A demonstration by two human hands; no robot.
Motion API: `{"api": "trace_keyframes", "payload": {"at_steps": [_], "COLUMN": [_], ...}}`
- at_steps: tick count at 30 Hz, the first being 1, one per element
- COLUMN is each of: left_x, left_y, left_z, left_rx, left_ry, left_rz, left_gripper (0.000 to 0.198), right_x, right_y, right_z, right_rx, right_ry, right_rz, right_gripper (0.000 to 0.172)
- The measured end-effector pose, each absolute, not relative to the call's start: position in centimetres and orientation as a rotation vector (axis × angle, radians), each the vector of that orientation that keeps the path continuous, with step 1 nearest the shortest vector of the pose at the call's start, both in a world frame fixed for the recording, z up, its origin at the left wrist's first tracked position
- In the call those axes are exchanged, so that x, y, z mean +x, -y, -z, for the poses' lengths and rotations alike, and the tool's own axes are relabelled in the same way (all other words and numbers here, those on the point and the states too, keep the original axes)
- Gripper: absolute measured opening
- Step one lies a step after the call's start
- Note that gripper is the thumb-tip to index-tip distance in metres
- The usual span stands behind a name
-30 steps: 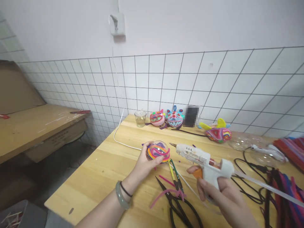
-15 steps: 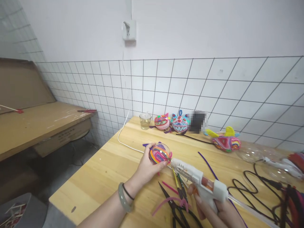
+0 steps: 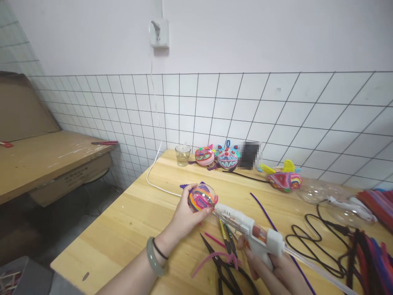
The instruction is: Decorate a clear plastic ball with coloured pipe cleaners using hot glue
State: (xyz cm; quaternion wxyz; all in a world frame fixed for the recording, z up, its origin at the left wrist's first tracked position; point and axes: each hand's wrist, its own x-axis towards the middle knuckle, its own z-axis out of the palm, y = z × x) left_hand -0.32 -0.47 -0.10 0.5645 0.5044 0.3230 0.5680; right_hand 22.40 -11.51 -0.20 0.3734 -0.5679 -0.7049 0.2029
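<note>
My left hand (image 3: 190,209) is closed around a clear round ball (image 3: 203,196) decorated with purple, orange and pink fuzzy strips. A white glue gun (image 3: 245,223) is gripped in my right hand (image 3: 267,262), and its nozzle meets the right side of the ball near my left thumb. A clear glue stick (image 3: 310,262) sticks out of the gun's rear. Below the gun lie black-handled scissors (image 3: 225,270), a pink pipe cleaner (image 3: 211,255) and a yellow-and-black tool (image 3: 225,235).
At the back stand a glass cup (image 3: 183,155) and several decorated balls, one blue and toothy (image 3: 227,157), one with yellow fins (image 3: 284,180). To the right lie clear plastic shells (image 3: 313,192), a tangled black cable (image 3: 313,237) and pipe cleaner bundles (image 3: 374,207). A grey bin (image 3: 33,278) stands at lower left.
The whole view has shifted slightly, so everything sits a little further left. Both hands keep their holds, and the nozzle stays at the right side of the ball.
</note>
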Motion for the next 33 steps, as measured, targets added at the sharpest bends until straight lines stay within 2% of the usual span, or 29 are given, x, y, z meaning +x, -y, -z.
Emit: {"api": "trace_keyframes", "payload": {"at_steps": [9,15,33], "left_x": [-0.3,-0.3,-0.3], "left_y": [0.5,0.4,0.5], "left_z": [0.2,0.2,0.1], "left_rx": [1.180,1.184,1.205], "left_ry": [-0.778,-0.789,-0.825], "left_rz": [-1.328,-1.318,-1.326], "left_gripper": [0.072,0.073,0.071], "right_x": [22.0,21.8,21.3], "right_y": [11.7,11.5,11.4], "right_z": [-0.4,-0.9,-1.8], "right_rx": [-1.463,-1.451,-1.434], "right_ry": [1.801,1.819,1.709], "right_rz": [-0.511,-0.530,-0.618], "right_gripper": [0.035,0.040,0.040]}}
